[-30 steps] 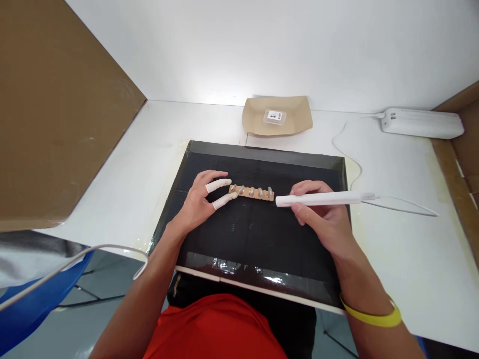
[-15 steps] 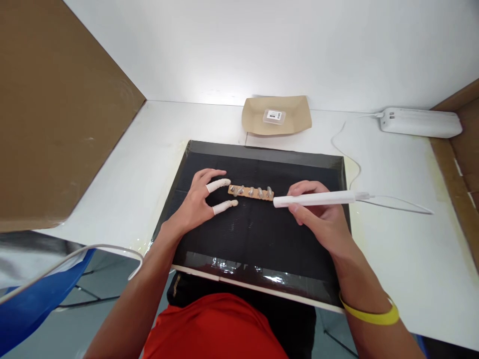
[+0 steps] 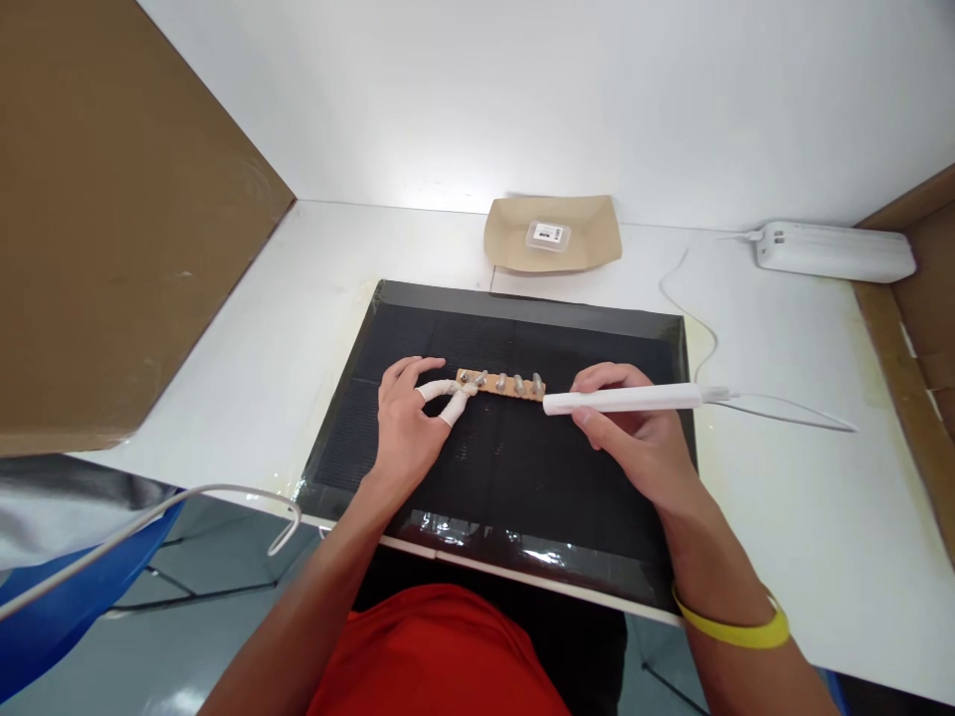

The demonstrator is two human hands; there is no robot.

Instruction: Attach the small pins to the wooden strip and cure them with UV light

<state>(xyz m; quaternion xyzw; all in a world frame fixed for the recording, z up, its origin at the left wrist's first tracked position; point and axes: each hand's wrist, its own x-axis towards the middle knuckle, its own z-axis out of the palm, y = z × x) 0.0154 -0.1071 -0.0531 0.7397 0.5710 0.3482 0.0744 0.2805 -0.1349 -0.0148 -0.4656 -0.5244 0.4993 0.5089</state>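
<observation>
A brown strip [image 3: 490, 383], looking like cardboard, lies on a black mat [image 3: 522, 467] and carries several shiny silvery nail-shaped pieces [image 3: 519, 384] in a row. At its left end my left hand [image 3: 410, 423] closes thumb and index finger, both in white finger cots, in a pinch on the strip's near edge; the exact contact is partly hidden. The other fingers stretch forward. My right hand [image 3: 634, 428] grips a white pen-shaped device [image 3: 627, 399] with a cable at its rear. Its blunt front end points left, close to the strip's right end.
Behind the mat, a brown paper tray [image 3: 589, 239] holds a small clear labelled box [image 3: 548, 236]. A white power bank-like block [image 3: 836, 251] with a thin cable stands at the back right. Cardboard [image 3: 126, 229] walls the left side. A pale cable [image 3: 149, 532] hangs near my left forearm.
My left hand has drawn its thumb and index finger together from apart, onto the strip's left end. The wrist has swung right. The right hand and its device have barely moved.
</observation>
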